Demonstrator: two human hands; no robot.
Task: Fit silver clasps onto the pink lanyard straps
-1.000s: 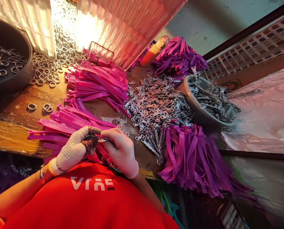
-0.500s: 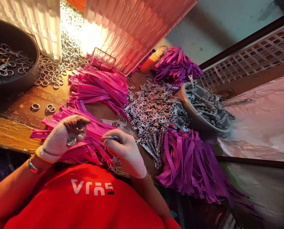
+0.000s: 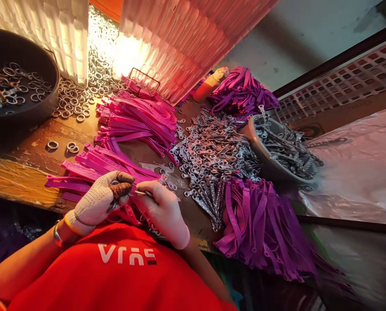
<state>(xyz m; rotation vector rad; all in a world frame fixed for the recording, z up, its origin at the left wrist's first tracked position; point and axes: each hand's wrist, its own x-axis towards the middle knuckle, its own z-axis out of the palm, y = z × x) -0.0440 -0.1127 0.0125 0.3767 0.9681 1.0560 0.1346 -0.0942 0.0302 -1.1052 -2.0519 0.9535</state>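
My left hand point(image 3: 100, 196), in a dotted work glove with dark, worn fingertips, is closed around small metal rings point(image 3: 114, 183), mostly hidden by the fingers. Fingertips of both hands nearly meet above the pile of pink straps point(image 3: 99, 162). In a thin white glove, my right hand point(image 3: 163, 211) pinches a slim metal piece point(image 3: 143, 193) that points toward the left fingertips; its kind is unclear. Below and between the hands lie more pink strap ends with metal fittings, partly covered.
Left stands a dark round pan point(image 3: 24, 110) with loose rings, beside heaped rings point(image 3: 71, 97). Right of my hands are a pile of metal clasps point(image 3: 212, 147), a grey tub point(image 3: 255, 144) of clasps and purple straps point(image 3: 261, 229). An orange bottle point(image 3: 206, 88) stands behind.
My left hand has moved right and closed its fingers over the rings that showed in its palm. The right hand has shifted slightly left and down, bringing both hands' fingertips together.
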